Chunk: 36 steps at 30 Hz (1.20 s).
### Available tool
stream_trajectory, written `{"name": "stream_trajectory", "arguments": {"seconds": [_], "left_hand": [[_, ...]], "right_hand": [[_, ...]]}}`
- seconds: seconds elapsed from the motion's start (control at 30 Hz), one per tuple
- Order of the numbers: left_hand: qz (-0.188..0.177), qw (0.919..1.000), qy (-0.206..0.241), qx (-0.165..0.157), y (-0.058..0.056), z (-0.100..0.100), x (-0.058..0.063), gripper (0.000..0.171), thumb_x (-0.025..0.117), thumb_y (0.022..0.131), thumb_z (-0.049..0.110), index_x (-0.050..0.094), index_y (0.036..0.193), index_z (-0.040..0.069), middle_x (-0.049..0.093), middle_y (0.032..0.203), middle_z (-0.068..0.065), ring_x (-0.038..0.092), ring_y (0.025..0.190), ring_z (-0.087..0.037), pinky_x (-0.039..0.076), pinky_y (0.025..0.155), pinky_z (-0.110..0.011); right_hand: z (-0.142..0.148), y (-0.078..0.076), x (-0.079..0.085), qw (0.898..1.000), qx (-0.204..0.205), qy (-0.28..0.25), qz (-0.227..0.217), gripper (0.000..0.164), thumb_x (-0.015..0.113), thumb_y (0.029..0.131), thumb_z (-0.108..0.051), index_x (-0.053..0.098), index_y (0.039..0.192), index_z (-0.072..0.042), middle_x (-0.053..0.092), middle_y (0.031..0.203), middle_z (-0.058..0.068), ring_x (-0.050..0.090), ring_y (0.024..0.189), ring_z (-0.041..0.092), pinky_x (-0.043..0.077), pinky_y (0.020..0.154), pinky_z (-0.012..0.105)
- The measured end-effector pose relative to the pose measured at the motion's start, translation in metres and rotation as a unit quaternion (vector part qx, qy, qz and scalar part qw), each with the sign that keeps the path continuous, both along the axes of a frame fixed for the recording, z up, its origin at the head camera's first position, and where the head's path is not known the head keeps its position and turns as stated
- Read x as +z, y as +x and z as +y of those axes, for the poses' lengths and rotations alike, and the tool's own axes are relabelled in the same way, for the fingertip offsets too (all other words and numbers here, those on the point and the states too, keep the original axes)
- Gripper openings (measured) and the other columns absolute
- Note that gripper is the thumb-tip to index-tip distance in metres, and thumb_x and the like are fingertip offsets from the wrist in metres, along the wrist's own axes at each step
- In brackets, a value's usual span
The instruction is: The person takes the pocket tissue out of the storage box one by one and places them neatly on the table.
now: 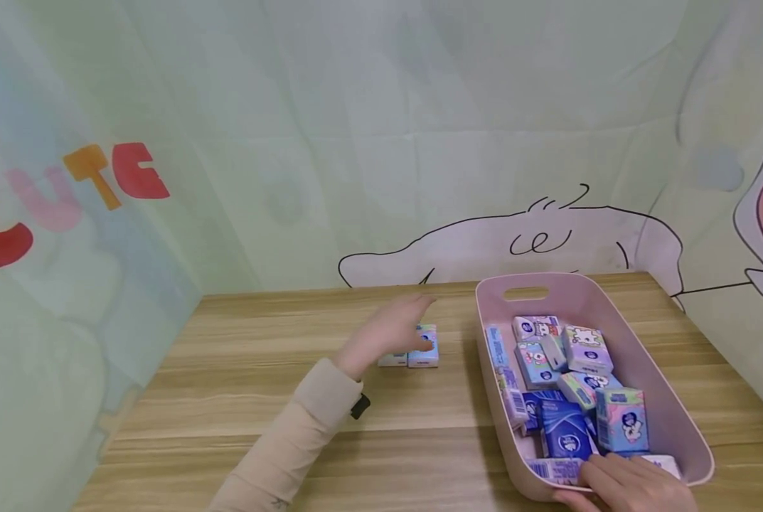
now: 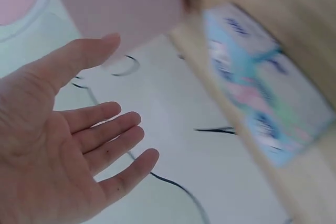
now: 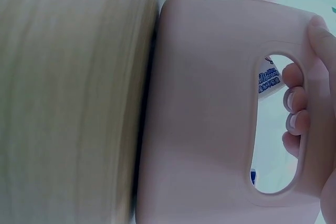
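The left hand [image 1: 390, 334] was spread, thumb well away from the straight fingers, holding nothing; it hung near two small tissue packs [image 2: 294, 103] that lay side by side on the wooden table [image 1: 240, 398]. The right hand [image 1: 637, 487] gripped the near end of a pink basket [image 1: 633, 359], its fingers curled through the handle hole. More packs [image 1: 567, 437] lay jumbled inside, some dark blue. Behind stood a pale printed backdrop [image 1: 419, 107].

Pale green walls [image 1: 381, 142], wooden table [image 1: 247, 348]
Bright letters [image 1: 90, 165] spell CUTE at left; a black-outlined cartoon [image 1: 473, 249] lies low behind.
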<state>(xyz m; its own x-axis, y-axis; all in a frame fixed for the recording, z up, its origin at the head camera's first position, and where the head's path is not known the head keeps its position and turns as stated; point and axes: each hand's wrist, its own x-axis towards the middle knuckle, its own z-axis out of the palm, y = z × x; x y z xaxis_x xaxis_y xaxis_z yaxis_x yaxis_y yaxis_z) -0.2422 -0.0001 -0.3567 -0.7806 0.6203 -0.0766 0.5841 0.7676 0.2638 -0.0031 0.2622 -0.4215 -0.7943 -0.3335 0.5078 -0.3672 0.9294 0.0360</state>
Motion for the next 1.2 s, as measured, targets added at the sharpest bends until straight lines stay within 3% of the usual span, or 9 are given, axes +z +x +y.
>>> {"name": "stream_trajectory", "arguments": {"seconds": [0.23,0.4,0.57,0.73,0.97,1.1,1.13,1.2], "left_hand": [[0.043,0.9979,0.027,-0.040,0.018,0.032,0.031,0.076,0.069,0.086,0.038,0.036,0.147,0.009,0.043,0.150,-0.008,0.038,0.141,-0.024,0.033,0.117,-0.038],[0.063,0.9928,0.046,-0.091,0.022,0.056,0.046,0.072,0.070,0.086,0.037,0.039,0.146,0.012,0.051,0.143,-0.004,0.047,0.134,-0.020,0.038,0.113,-0.034],[0.057,0.9883,0.035,-0.137,0.018,0.083,0.047,0.065,0.070,0.086,0.030,0.044,0.142,0.011,0.056,0.137,-0.004,0.053,0.126,-0.019,0.042,0.109,-0.030],[0.058,0.9839,-0.012,-0.168,0.011,0.113,0.038,0.043,0.070,0.084,0.025,0.060,0.123,0.010,0.066,0.117,-0.001,0.061,0.104,-0.012,0.049,0.097,-0.024],[0.024,0.9889,-0.094,-0.112,0.010,0.140,0.017,0.030,0.075,0.081,0.030,0.066,0.104,0.012,0.068,0.100,0.004,0.060,0.080,-0.008,0.052,0.074,-0.021],[0.012,0.9901,-0.119,-0.074,0.012,0.142,0.008,0.031,0.079,0.077,0.031,0.065,0.101,0.015,0.066,0.098,0.005,0.058,0.080,-0.008,0.052,0.075,-0.022],[0.008,0.9898,-0.125,-0.068,0.012,0.142,0.006,0.032,0.079,0.077,0.030,0.065,0.101,0.015,0.066,0.098,0.005,0.058,0.081,-0.008,0.052,0.076,-0.022],[0.011,0.9869,-0.147,-0.067,0.012,0.142,0.003,0.032,0.080,0.075,0.031,0.064,0.099,0.016,0.065,0.098,0.006,0.058,0.082,-0.008,0.052,0.077,-0.022]], "right_hand": [[0.003,-0.001,0.000,0.999,0.015,-0.009,0.027,0.041,0.070,0.075,-0.060,0.038,0.065,-0.036,0.018,0.064,-0.027,0.019,0.057,-0.010,0.014,0.053,0.006],[0.003,-0.002,0.002,1.000,0.014,-0.011,0.026,0.040,0.070,0.075,-0.060,0.038,0.065,-0.037,0.018,0.064,-0.027,0.020,0.057,-0.010,0.015,0.054,0.007],[0.004,-0.004,0.003,0.999,0.017,-0.027,0.030,0.039,0.073,0.073,-0.058,0.040,0.066,-0.039,0.021,0.065,-0.028,0.022,0.058,-0.012,0.017,0.055,0.006],[0.005,-0.004,0.005,0.998,0.019,-0.065,0.020,0.033,0.078,0.069,-0.054,0.048,0.070,-0.041,0.030,0.067,-0.031,0.028,0.061,-0.013,0.022,0.055,0.005],[0.005,0.003,0.015,0.993,-0.045,-0.095,-0.044,0.025,0.082,0.070,-0.042,0.060,0.083,-0.042,0.046,0.080,-0.036,0.044,0.071,-0.013,0.044,0.064,0.012],[0.010,0.001,0.020,0.989,-0.087,-0.107,-0.054,0.021,0.080,0.074,-0.038,0.065,0.088,-0.041,0.056,0.087,-0.033,0.056,0.078,-0.006,0.046,0.074,0.010],[0.012,0.000,0.021,0.987,-0.099,-0.112,-0.059,0.020,0.079,0.075,-0.038,0.066,0.090,-0.041,0.058,0.089,-0.031,0.058,0.081,-0.003,0.049,0.076,0.015],[0.019,-0.003,0.021,0.986,-0.102,-0.126,-0.050,0.022,0.080,0.075,-0.033,0.068,0.094,-0.036,0.063,0.094,-0.025,0.060,0.087,0.005,0.045,0.082,0.012]]}}
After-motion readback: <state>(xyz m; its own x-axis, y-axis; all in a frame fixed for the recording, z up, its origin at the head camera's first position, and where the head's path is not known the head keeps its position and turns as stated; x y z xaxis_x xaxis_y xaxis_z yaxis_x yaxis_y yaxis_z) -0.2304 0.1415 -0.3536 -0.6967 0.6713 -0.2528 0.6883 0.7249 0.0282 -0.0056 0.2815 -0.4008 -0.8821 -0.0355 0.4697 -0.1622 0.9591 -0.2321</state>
